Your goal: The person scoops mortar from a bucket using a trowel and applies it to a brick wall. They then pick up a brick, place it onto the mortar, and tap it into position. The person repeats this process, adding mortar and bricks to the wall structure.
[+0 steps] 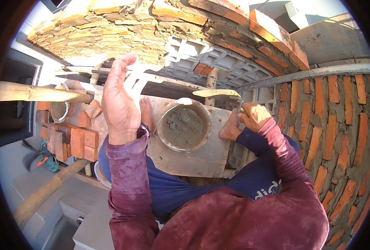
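My left hand is raised, palm showing and fingers stretched out, with nothing in it. My right hand is closed around the handle of a trowel. Its long, sunlit blade points left, beyond the far right side of a bucket. Grey wet mortar lies inside that bucket, which stands on a plank platform between my bare feet. The trowel's handle is mostly hidden by my fingers.
Ahead runs a brick wall above pale lattice blocks; another brick wall rises at right. Stacked bricks and a second bucket are at left. Bamboo poles cross the left side. Lower ground shows below the platform.
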